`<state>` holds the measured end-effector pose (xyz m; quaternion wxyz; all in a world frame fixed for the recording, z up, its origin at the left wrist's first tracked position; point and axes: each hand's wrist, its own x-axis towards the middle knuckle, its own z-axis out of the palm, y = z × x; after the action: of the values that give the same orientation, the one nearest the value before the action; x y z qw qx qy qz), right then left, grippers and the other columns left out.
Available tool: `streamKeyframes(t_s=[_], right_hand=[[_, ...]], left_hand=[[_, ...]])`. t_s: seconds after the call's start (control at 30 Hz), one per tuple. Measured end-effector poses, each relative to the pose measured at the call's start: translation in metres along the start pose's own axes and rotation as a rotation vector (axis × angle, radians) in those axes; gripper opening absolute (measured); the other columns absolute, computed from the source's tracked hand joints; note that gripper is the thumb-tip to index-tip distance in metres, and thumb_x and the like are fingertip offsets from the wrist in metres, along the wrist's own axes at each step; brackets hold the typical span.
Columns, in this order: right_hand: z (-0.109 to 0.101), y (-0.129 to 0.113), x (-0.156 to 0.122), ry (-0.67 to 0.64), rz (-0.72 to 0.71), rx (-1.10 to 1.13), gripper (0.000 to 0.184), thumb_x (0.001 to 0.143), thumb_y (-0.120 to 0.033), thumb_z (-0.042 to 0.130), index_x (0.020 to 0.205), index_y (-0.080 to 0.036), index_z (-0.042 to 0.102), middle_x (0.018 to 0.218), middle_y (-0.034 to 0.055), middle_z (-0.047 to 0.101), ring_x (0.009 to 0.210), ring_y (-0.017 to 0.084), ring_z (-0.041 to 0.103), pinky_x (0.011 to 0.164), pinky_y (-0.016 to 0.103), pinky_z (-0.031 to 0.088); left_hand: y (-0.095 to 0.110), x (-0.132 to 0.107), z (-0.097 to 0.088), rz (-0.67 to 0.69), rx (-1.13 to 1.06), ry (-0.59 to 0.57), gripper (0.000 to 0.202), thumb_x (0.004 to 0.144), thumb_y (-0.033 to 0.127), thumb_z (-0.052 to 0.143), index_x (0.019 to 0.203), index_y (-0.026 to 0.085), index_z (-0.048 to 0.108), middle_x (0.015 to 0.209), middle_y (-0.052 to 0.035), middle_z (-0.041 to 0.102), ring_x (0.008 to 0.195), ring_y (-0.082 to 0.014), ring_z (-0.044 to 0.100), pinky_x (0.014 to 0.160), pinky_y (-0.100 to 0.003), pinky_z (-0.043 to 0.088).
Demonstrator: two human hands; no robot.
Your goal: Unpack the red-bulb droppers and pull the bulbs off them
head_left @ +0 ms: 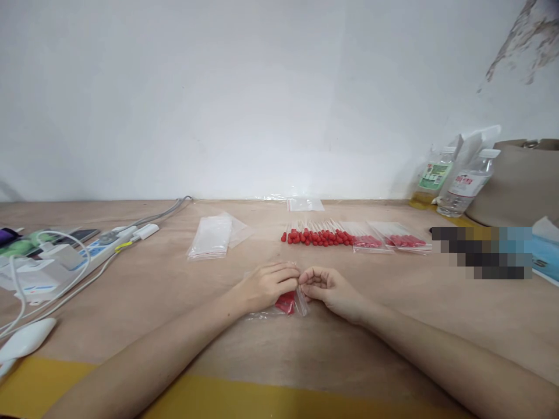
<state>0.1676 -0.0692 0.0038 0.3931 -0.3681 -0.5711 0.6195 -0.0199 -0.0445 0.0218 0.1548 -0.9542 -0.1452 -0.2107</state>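
Note:
In front of me a clear plastic zip bag (302, 304) with something red inside lies on the table. My left hand (267, 286) rests across it, fingers together and thumb pressed against it, hiding much of the bag. At the bag's right edge my right hand (332, 294) is closed, its curled fingers and thumb pinching the plastic. Just beyond the hands is a row of pale sticks with red bulb-shaped tips (323, 237). To its right lie filled bags (408, 240) of such sticks. A stack of flat clear bags (212, 237) sits beyond my left hand.
A power strip (102, 249) with plugs and cables runs along the left, near a white object (30, 337). Another clear bag (305, 204) lies by the wall. Two plastic bottles (467, 183) lean against a grey-beige bag (519, 180) at right, behind a blue package (544, 256).

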Motion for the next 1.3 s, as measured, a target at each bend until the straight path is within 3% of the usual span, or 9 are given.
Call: streamKeyframes(t_s=[0.1, 0.2, 0.33, 0.6, 0.83, 1.03, 1.1, 1.17, 1.3], right_hand=[[-0.001, 0.005, -0.001, -0.006, -0.157, -0.182, 0.018, 0.066, -0.024, 0.063, 0.082, -0.017, 0.057, 0.078, 0.0006, 0.063, 0.072, 0.012, 0.059, 0.071, 0.027, 0.048], [-0.005, 0.013, -0.001, 0.020, -0.434, -0.549, 0.013, 0.076, -0.021, 0.052, 0.086, -0.021, 0.061, 0.085, 0.0021, 0.065, 0.077, 0.014, 0.060, 0.073, 0.029, 0.048], [-0.011, 0.017, 0.000, 0.068, -0.763, -0.999, 0.022, 0.083, -0.019, 0.041, 0.086, -0.023, 0.063, 0.088, 0.0042, 0.065, 0.083, 0.015, 0.058, 0.074, 0.030, 0.045], [-0.005, 0.000, -0.004, 0.008, -1.043, -1.423, 0.038, 0.088, -0.010, 0.023, 0.070, -0.016, 0.056, 0.068, 0.0067, 0.058, 0.065, 0.014, 0.050, 0.063, 0.030, 0.036], [-0.018, -0.001, -0.002, -0.065, -1.006, -1.521, 0.031, 0.085, -0.008, 0.028, 0.076, -0.015, 0.057, 0.073, 0.0072, 0.058, 0.071, 0.015, 0.049, 0.068, 0.031, 0.035], [-0.025, -0.004, -0.008, -0.190, -0.833, -1.226, 0.013, 0.074, -0.015, 0.049, 0.084, -0.018, 0.057, 0.092, 0.0044, 0.061, 0.088, 0.016, 0.051, 0.077, 0.031, 0.036], [-0.025, -0.003, -0.008, -0.204, -0.718, -1.078, 0.015, 0.073, -0.014, 0.049, 0.085, -0.020, 0.057, 0.087, 0.0024, 0.062, 0.085, 0.015, 0.053, 0.078, 0.031, 0.038], [-0.023, -0.001, -0.007, -0.148, -0.636, -0.950, 0.020, 0.075, -0.011, 0.046, 0.088, -0.021, 0.059, 0.084, 0.0018, 0.063, 0.082, 0.015, 0.054, 0.077, 0.031, 0.040], [-0.017, 0.001, -0.002, -0.087, -0.630, -0.845, 0.027, 0.075, -0.010, 0.046, 0.090, -0.023, 0.064, 0.090, 0.0030, 0.065, 0.086, 0.016, 0.056, 0.080, 0.033, 0.042]], left_hand=[[-0.001, -0.002, -0.001, -0.049, -0.029, -0.027, 0.023, 0.090, 0.017, 0.033, 0.088, 0.015, 0.056, 0.104, -0.0073, 0.061, 0.104, -0.0137, 0.053, 0.095, -0.029, 0.041], [-0.002, -0.003, 0.000, -0.061, -0.042, -0.028, 0.024, 0.090, 0.016, 0.032, 0.088, 0.014, 0.056, 0.104, -0.0074, 0.061, 0.105, -0.0137, 0.052, 0.096, -0.030, 0.041], [-0.001, -0.001, -0.001, -0.043, -0.059, -0.022, 0.023, 0.090, 0.015, 0.033, 0.090, 0.013, 0.056, 0.102, -0.0080, 0.061, 0.105, -0.0138, 0.052, 0.096, -0.029, 0.040], [0.004, 0.003, -0.004, 0.037, -0.083, -0.087, 0.022, 0.089, 0.014, 0.034, 0.081, 0.014, 0.055, 0.096, -0.0054, 0.062, 0.108, -0.0151, 0.050, 0.096, -0.028, 0.040], [-0.006, -0.005, -0.006, -0.027, -0.172, -0.047, 0.024, 0.090, 0.014, 0.030, 0.094, 0.014, 0.054, 0.106, -0.0069, 0.059, 0.114, -0.0152, 0.045, 0.100, -0.032, 0.036], [-0.006, -0.012, -0.004, -0.153, -0.320, -0.007, 0.023, 0.090, 0.016, 0.034, 0.103, 0.017, 0.053, 0.117, -0.0067, 0.055, 0.109, -0.0137, 0.050, 0.093, -0.027, 0.041], [0.001, -0.013, -0.010, -0.270, -0.373, -0.055, 0.027, 0.088, 0.023, 0.039, 0.114, 0.019, 0.048, 0.117, -0.0064, 0.055, 0.102, -0.0143, 0.055, 0.088, -0.028, 0.044], [0.008, -0.015, -0.018, -0.372, -0.412, -0.156, 0.045, 0.085, 0.032, 0.046, 0.127, 0.022, 0.035, 0.119, -0.0075, 0.054, 0.103, -0.0178, 0.055, 0.085, -0.031, 0.046], [0.015, -0.020, -0.026, -0.398, -0.451, -0.257, 0.068, 0.079, 0.041, 0.052, 0.135, 0.020, 0.020, 0.132, -0.0123, 0.041, 0.114, -0.0244, 0.046, 0.089, -0.037, 0.042]])
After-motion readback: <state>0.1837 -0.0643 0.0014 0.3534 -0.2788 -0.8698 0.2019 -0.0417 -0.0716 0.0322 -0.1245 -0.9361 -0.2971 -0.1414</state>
